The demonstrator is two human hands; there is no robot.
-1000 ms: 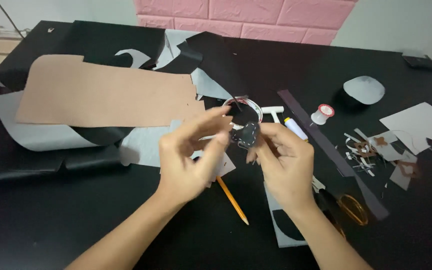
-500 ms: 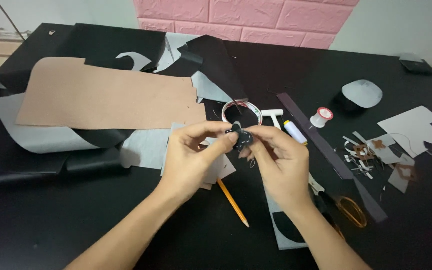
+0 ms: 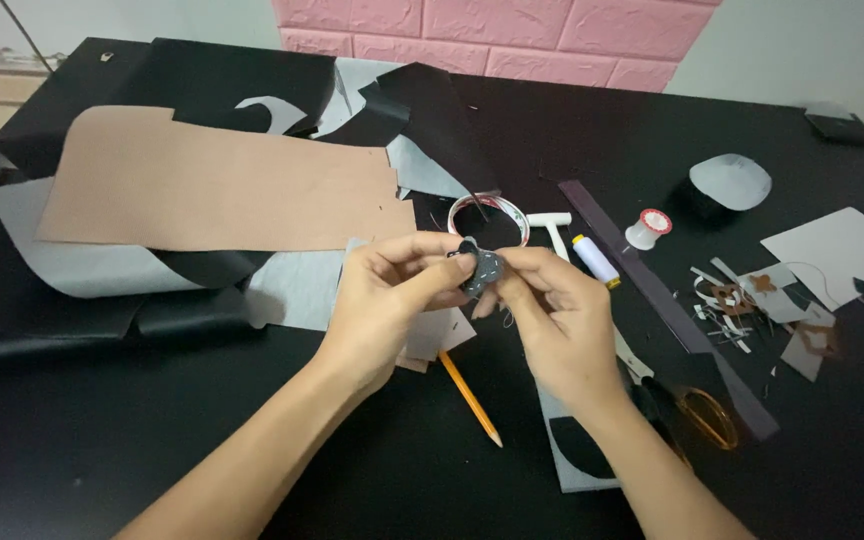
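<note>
Above the black bench (image 3: 102, 450), left hand (image 3: 392, 290) and right hand (image 3: 552, 310) both pinch a small dark leather piece (image 3: 482, 268), grips narrow, steadying it for close handwork.

1. The small dark piece (image 3: 482, 270), pinched between both hands at frame centre, looks like matt leather or felt.
2. The large tan sheet (image 3: 217, 190), upper left, looks like matt suede-like leather with a soft, slightly rough face.
3. The black sheets (image 3: 82, 320) at the left edge show a smooth, faintly glossy face and a matt grey backing.
4. The pencil (image 3: 470, 398), below centre, is orange painted wood.
5. The ring (image 3: 489, 218) above the hands looks like shiny metal.
6. The table (image 3: 102, 450) is matt black.
</note>
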